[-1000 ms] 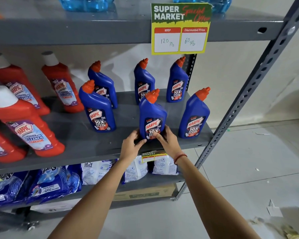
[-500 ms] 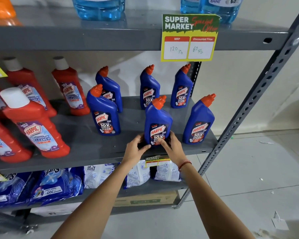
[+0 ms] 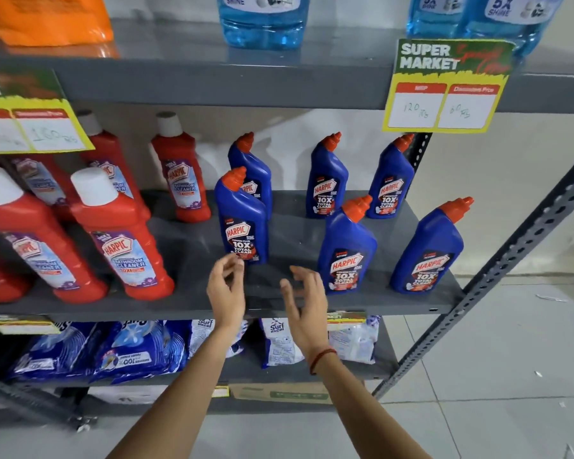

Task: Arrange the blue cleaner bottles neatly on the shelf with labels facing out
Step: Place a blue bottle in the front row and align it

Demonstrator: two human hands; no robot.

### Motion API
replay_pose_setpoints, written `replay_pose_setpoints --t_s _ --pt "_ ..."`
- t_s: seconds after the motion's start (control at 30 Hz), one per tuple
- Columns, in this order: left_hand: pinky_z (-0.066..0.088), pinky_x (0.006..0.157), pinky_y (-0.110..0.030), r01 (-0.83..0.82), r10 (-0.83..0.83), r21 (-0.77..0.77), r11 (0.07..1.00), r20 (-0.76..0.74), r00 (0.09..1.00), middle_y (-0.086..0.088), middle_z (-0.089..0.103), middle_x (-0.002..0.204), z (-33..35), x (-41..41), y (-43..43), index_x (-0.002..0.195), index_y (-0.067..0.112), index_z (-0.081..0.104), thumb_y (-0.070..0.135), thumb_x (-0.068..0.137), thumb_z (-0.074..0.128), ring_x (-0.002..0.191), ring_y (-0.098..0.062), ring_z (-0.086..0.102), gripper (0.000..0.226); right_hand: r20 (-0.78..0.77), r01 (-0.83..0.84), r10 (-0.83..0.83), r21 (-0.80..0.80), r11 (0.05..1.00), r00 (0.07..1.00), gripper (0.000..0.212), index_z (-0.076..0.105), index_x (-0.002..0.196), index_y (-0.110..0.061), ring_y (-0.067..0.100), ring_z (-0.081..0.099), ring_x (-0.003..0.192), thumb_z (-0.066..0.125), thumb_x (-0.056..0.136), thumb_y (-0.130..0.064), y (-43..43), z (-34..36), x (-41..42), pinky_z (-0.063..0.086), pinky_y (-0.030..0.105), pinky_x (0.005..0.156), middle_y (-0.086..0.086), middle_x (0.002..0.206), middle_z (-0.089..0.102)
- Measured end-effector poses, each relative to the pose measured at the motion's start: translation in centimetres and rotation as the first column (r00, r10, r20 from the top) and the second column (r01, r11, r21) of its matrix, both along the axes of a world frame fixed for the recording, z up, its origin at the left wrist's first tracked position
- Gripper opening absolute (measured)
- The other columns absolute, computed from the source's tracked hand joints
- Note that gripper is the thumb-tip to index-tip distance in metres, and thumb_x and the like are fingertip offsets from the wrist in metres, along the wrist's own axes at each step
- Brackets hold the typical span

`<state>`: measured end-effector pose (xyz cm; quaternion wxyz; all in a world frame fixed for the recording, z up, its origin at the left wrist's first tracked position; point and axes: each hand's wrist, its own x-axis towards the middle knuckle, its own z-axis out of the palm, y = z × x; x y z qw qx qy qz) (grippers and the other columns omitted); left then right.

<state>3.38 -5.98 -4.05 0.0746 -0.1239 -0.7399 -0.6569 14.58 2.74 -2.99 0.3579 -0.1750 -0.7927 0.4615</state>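
Several blue cleaner bottles with orange caps stand upright on the grey middle shelf (image 3: pixel 193 250), labels facing out. The front row holds a left bottle (image 3: pixel 241 217), a middle bottle (image 3: pixel 347 248) and a right bottle (image 3: pixel 428 250). Behind them stand three more (image 3: pixel 254 167), (image 3: pixel 327 178), (image 3: pixel 391 178). My left hand (image 3: pixel 226 294) hovers just below the front left bottle, fingers loosely curled, holding nothing. My right hand (image 3: pixel 304 301) is spread just left of the middle front bottle, not touching it.
Red bathroom cleaner bottles (image 3: pixel 120 240) fill the shelf's left half. Price cards (image 3: pixel 444 91) hang from the upper shelf, which carries light blue bottles (image 3: pixel 262 21). Detergent packs (image 3: pixel 140 349) lie on the lower shelf. A slotted upright (image 3: pixel 497 276) bounds the right side.
Both hands let go of the middle front bottle and moved left, toward the front left bottle. The view shifted left and closer to the shelf.
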Motion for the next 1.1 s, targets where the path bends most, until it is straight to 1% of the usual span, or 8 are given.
replay_pose_setpoints --t_s 0.07,0.17,0.3,0.37,0.57,0.83,0.97,1.1 --pt "0.035 0.083 0.000 -0.033 0.034 -0.026 0.999 0.018 0.999 -0.016 0.058 0.120 0.4 -2.1 -0.7 0.120 0.003 0.053 0.018 0.092 0.052 0.103 -0.018 0.056 0.031 0.042 -0.052 0.054 -0.036 0.998 0.998 0.030 0.050 0.120 -0.016 0.012 0.050 0.106 0.051 0.094 -0.031 -0.5 0.3 -2.5 0.044 0.012 0.083 -0.005 0.111 0.046" --pt "0.026 0.104 -0.022 0.053 -0.043 -0.111 0.992 0.095 0.995 -0.014 0.044 0.141 0.8 -4.7 -1.2 0.135 0.008 0.040 0.025 0.095 0.045 0.130 -0.024 0.040 0.043 0.131 -0.059 0.078 -0.143 0.988 0.988 0.045 0.042 0.129 -0.017 0.023 0.048 0.116 0.053 0.092 -0.039 0.1 0.4 -6.3 0.044 0.035 0.100 0.001 0.123 0.043" --pt "0.019 0.112 -0.032 0.230 -0.190 -0.148 0.962 0.242 0.951 -0.006 0.027 0.153 0.9 -6.1 -1.1 0.144 0.015 0.022 0.035 0.096 0.040 0.140 -0.020 0.026 0.055 0.236 -0.075 0.156 -0.319 0.945 0.959 0.067 0.028 0.143 -0.020 0.020 0.034 0.135 0.056 0.088 -0.046 1.7 0.3 -9.9 0.025 0.032 0.113 0.006 0.148 0.034" --pt "0.023 0.111 -0.032 0.302 -0.259 -0.149 0.942 0.255 0.932 -0.006 0.034 0.150 0.4 -6.2 -1.1 0.145 0.017 0.022 0.033 0.095 0.042 0.138 -0.021 0.032 0.055 0.249 -0.121 0.222 -0.366 0.923 0.943 0.065 0.030 0.142 -0.023 0.019 0.043 0.129 0.058 0.087 -0.046 2.3 0.0 -10.9 0.034 0.038 0.110 0.004 0.143 0.045" --pt "0.035 0.097 -0.022 0.317 -0.279 -0.263 0.911 0.174 0.945 -0.013 0.054 0.133 -0.6 -6.0 -1.8 0.135 0.008 0.037 0.018 0.092 0.053 0.123 -0.023 0.051 0.047 0.289 -0.180 0.262 -0.281 0.943 0.921 0.051 0.047 0.127 -0.013 0.013 0.054 0.106 0.067 0.084 -0.032 3.0 -0.3 -10.2 0.044 0.030 0.094 0.004 0.122 0.060" --pt "0.048 0.096 -0.039 0.323 -0.314 -0.335 0.885 0.082 0.946 -0.008 0.062 0.125 -1.7 -2.9 -4.7 0.128 0.012 0.044 0.036 0.086 0.059 0.112 -0.019 0.060 0.051 0.277 -0.234 0.266 -0.143 0.962 0.923 0.045 0.050 0.121 -0.007 0.010 0.057 0.099 0.067 0.084 -0.026 2.0 -0.9 -6.0 0.044 0.009 0.079 -0.002 0.108 0.061" --pt "0.047 0.095 -0.033 0.330 -0.320 -0.290 0.898 0.085 0.944 -0.007 0.062 0.124 -1.4 -1.2 -5.2 0.128 0.011 0.045 0.026 0.087 0.060 0.111 -0.016 0.060 0.046 0.271 -0.245 0.289 -0.185 0.952 0.918 0.046 0.048 0.123 -0.008 0.014 0.059 0.100 0.067 0.084 -0.025 1.5 -0.9 -4.6 0.049 0.026 0.088 -0.001 0.108 0.062" --pt "0.046 0.094 -0.028 0.338 -0.328 -0.268 0.902 0.082 0.941 -0.006 0.063 0.121 -0.9 -0.6 -5.3 0.127 0.013 0.046 0.023 0.087 0.060 0.107 -0.013 0.060 0.044 0.283 -0.252 0.301 -0.198 0.947 0.911 0.050 0.046 0.127 -0.008 0.013 0.058 0.102 0.067 0.084 -0.025 1.3 -0.6 -4.4 0.046 0.021 0.087 -0.001 0.110 0.060"
